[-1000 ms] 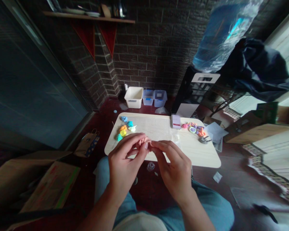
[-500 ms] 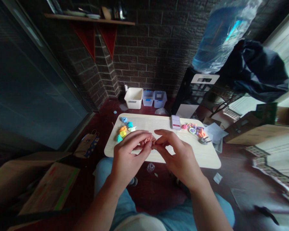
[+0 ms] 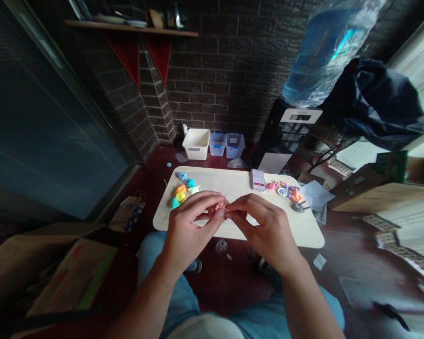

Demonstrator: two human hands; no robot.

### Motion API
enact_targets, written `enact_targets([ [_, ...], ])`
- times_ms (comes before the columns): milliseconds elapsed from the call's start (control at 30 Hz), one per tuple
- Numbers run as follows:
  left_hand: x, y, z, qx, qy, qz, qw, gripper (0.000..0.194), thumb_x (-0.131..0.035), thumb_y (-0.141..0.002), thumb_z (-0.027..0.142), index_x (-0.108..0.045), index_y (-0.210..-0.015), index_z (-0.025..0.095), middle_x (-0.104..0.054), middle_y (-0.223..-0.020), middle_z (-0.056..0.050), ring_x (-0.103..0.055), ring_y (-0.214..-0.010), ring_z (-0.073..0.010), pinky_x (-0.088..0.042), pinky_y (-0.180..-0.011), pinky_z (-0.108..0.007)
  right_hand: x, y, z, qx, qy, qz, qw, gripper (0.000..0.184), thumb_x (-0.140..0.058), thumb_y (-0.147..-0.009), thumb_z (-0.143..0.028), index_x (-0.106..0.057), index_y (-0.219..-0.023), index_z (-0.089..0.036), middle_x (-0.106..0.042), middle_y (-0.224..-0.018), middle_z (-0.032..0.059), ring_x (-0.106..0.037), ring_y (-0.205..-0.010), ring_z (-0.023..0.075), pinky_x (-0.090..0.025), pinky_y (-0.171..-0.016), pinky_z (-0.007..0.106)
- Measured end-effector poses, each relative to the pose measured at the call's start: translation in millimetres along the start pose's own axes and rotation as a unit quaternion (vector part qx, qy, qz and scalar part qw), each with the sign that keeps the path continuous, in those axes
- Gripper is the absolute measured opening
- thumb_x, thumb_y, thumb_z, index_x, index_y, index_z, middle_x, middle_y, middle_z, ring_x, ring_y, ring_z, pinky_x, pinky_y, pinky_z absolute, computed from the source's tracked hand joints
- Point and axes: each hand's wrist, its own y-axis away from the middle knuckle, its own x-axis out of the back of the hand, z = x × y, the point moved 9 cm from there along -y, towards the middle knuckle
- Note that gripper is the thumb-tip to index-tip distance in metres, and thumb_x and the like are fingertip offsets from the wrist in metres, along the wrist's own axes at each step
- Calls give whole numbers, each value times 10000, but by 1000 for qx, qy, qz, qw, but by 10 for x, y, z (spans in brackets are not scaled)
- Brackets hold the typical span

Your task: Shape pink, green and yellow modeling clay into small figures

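Note:
Over the near side of a pale table (image 3: 212, 176), my left hand (image 3: 194, 221) is closed in a pinch, thumb against curled fingers. My right hand (image 3: 259, 223) pinches too, its fingertips meeting the left ones. Between them may be a small pinkish bit, too small and covered to make out. Left of my hands lie lumps that look like modelling clay: blue (image 3: 182, 175), teal (image 3: 191, 182), orange (image 3: 180, 189), yellow (image 3: 180, 196) and green (image 3: 175, 203). On the right are small coloured shaped pieces (image 3: 282, 190) and a grey lump (image 3: 298, 207).
A phone (image 3: 257, 180) lies at the table's far edge. Beyond stand a white bin (image 3: 197, 143), clear tubs (image 3: 235, 146) and a water dispenser (image 3: 282, 136). Cardboard boxes (image 3: 74, 278) sit at the left. A small clear container (image 3: 221, 246) rests on the floor between my legs.
My right index finger has come down from a raised position, and the right fingers now pinch closer together at the left fingertips. My left hand has barely moved.

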Motion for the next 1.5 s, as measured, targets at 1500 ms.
enact_targets([
  [1500, -126, 120, -179, 105, 237, -98, 961, 403, -702, -819, 150, -634, -1190, 293, -663, -1256, -39, -665, -1097, -196, -548, -945, -284, 89, 301, 133, -108, -117, 109, 981, 59, -698, -839, -175, -679, -884, -208, -659, -834, 19, -625, -759, 146, -518, -677, 286],
])
